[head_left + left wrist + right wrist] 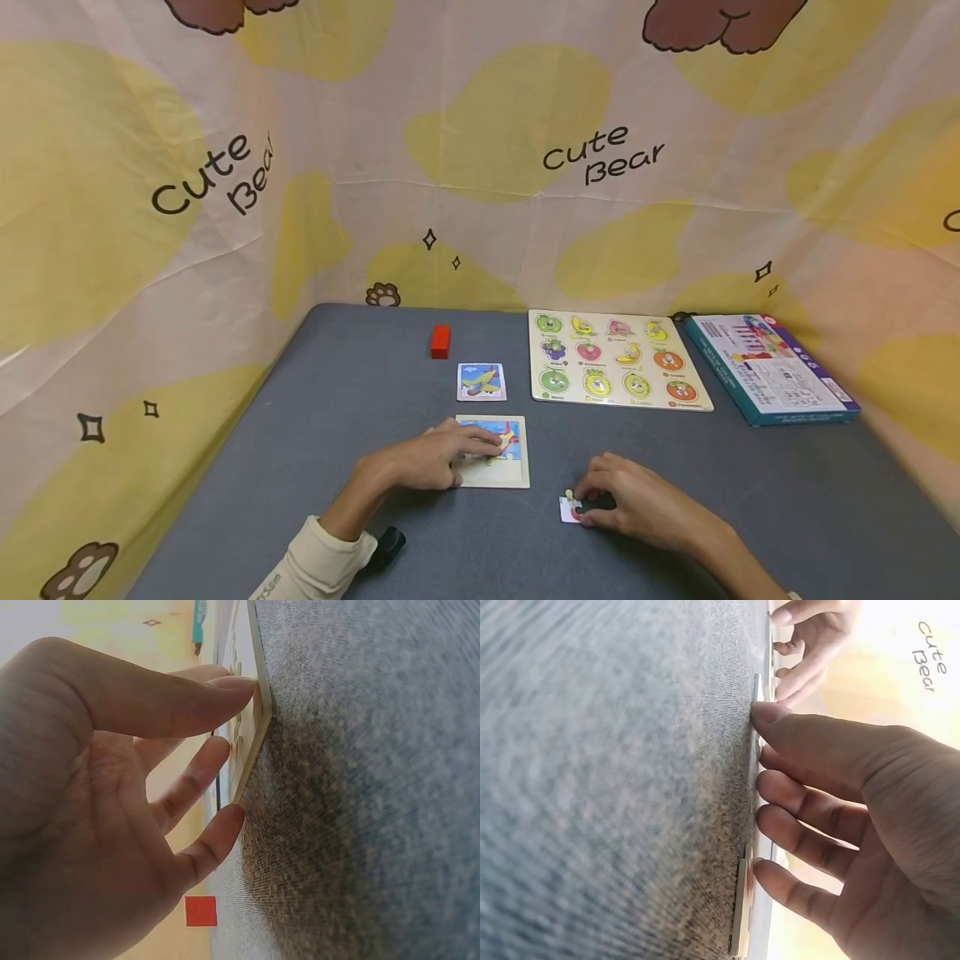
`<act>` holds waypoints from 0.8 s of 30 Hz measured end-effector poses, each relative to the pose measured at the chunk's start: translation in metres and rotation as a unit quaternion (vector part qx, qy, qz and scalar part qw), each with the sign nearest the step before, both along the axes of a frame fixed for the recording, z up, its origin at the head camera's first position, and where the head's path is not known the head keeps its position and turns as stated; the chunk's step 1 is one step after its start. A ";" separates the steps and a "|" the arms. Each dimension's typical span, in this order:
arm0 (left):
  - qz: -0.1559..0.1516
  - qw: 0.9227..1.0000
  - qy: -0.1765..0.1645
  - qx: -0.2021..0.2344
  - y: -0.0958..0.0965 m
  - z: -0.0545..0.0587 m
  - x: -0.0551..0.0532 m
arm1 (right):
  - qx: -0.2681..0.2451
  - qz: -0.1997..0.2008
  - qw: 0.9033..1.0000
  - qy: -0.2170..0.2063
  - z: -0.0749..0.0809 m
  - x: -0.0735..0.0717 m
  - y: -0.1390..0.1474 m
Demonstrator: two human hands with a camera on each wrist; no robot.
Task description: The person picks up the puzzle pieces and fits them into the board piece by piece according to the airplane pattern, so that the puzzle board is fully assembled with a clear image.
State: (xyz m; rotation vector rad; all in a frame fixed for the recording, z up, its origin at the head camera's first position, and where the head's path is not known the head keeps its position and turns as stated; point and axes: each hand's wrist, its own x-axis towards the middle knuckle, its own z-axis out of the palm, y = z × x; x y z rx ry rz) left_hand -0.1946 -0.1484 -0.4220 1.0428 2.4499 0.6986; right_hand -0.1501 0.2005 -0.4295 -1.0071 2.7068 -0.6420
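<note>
A small jigsaw board (517,477) with a pale frame lies in the middle of the table, its upper part filled with blue, red and yellow picture pieces. My left hand (431,457) rests across its left side, fingers extended over the picture; the thumb (225,697) touches the near edge. To the right, my right hand (637,504) pinches a puzzle piece (568,510), white with red and yellow, low at the tabletop between thumb and fingers. Thin wooden pieces (742,911) lie by its little finger in the right wrist view. The palm hides part of the table.
Behind the jigsaw board lies a picture card (482,382) showing a yellow plane, with a red block (440,342) farther back. A fruit board (621,360) and a flat teal-edged box (772,367) are at the back right. A printed curtain (465,167) closes off the back and sides.
</note>
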 end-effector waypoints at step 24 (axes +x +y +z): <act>0.088 0.996 0.010 0.006 -0.008 0.002 -0.001 | -0.002 -0.003 1.000 0.003 -0.001 -0.002 -0.007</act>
